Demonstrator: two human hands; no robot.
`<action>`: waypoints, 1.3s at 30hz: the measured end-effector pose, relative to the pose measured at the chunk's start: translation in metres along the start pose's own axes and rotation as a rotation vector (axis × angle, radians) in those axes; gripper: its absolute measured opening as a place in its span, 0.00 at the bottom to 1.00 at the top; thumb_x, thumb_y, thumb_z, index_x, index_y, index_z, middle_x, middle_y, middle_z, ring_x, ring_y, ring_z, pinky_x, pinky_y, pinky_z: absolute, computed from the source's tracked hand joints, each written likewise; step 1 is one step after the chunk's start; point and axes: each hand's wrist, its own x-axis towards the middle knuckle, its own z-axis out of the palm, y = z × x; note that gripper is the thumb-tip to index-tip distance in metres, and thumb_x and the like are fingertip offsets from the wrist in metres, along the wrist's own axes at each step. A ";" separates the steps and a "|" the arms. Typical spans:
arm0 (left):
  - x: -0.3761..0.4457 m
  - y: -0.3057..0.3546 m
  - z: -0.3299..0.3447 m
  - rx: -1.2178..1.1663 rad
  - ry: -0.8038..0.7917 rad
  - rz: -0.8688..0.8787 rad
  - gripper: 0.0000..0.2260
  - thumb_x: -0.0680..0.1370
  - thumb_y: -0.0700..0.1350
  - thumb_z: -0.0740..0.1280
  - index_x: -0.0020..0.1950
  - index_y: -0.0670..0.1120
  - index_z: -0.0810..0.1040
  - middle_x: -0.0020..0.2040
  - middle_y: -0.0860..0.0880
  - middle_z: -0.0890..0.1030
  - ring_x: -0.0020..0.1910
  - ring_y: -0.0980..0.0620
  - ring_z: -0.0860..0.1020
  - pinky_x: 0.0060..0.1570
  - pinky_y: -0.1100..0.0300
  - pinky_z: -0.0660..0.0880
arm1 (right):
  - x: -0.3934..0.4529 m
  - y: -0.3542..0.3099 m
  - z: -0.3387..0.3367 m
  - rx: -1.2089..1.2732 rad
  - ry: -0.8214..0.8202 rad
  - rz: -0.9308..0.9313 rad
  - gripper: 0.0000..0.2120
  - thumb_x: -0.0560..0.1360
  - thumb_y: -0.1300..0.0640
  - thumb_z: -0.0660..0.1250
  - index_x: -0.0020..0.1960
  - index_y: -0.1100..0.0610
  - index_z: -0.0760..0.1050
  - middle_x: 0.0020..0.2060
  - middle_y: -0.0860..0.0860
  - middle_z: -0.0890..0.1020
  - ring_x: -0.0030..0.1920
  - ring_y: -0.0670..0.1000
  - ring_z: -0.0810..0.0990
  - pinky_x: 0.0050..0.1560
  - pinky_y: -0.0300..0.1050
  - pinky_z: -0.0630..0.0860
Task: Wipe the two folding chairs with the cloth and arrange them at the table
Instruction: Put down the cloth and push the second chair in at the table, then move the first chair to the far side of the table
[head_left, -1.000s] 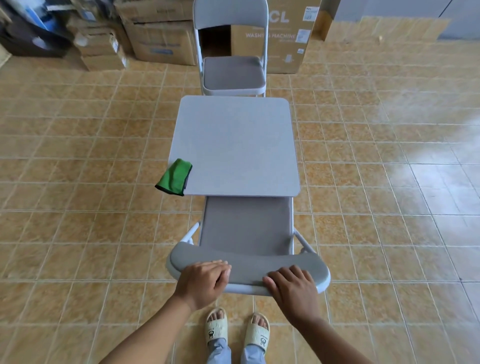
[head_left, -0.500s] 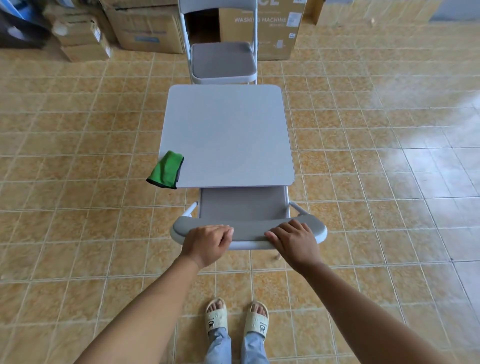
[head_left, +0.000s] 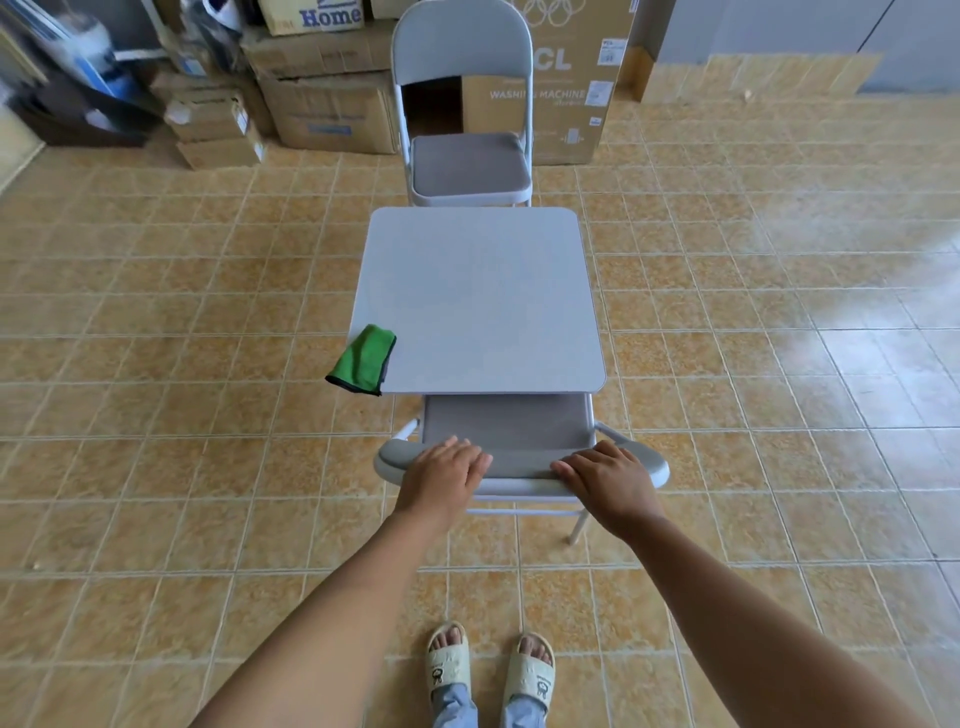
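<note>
Your left hand (head_left: 445, 475) and right hand (head_left: 605, 480) lie flat, fingers spread, on the near chair's (head_left: 511, 434) backrest; its seat is tucked partly under the table (head_left: 480, 291). The cloth (head_left: 363, 359) (green) drapes the table's near-left edge. The far chair (head_left: 467, 130) seems to touch the opposite side.

Both forearms are bare, no sleeves, watch or rings to be seen on the left hand (head_left: 447, 475) or the right hand (head_left: 605, 480). On the feet are cream rubber slide sandals (head_left: 448, 662) with a small dark cartoon print on each strap, and light blue-grey trouser hems (head_left: 457, 706) show just behind them.
</note>
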 end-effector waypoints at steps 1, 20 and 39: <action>-0.003 -0.003 -0.002 0.006 -0.016 -0.021 0.20 0.83 0.55 0.52 0.68 0.48 0.73 0.71 0.48 0.72 0.74 0.49 0.64 0.71 0.56 0.59 | -0.002 -0.002 -0.001 0.014 -0.013 0.035 0.21 0.81 0.41 0.50 0.51 0.46 0.81 0.46 0.43 0.85 0.49 0.50 0.76 0.49 0.47 0.72; -0.037 -0.112 -0.118 0.071 -0.257 -0.526 0.27 0.83 0.56 0.48 0.79 0.45 0.52 0.79 0.45 0.50 0.78 0.46 0.49 0.75 0.45 0.49 | 0.104 -0.175 -0.014 -0.059 -0.632 -0.069 0.25 0.80 0.41 0.48 0.67 0.54 0.71 0.69 0.56 0.72 0.69 0.58 0.69 0.67 0.53 0.68; 0.003 -0.459 -0.263 0.098 -0.313 -0.627 0.27 0.83 0.57 0.46 0.79 0.43 0.52 0.79 0.44 0.53 0.78 0.45 0.50 0.75 0.45 0.51 | 0.379 -0.477 0.023 -0.187 -0.646 -0.158 0.28 0.82 0.42 0.47 0.76 0.56 0.56 0.78 0.54 0.52 0.76 0.59 0.54 0.73 0.61 0.56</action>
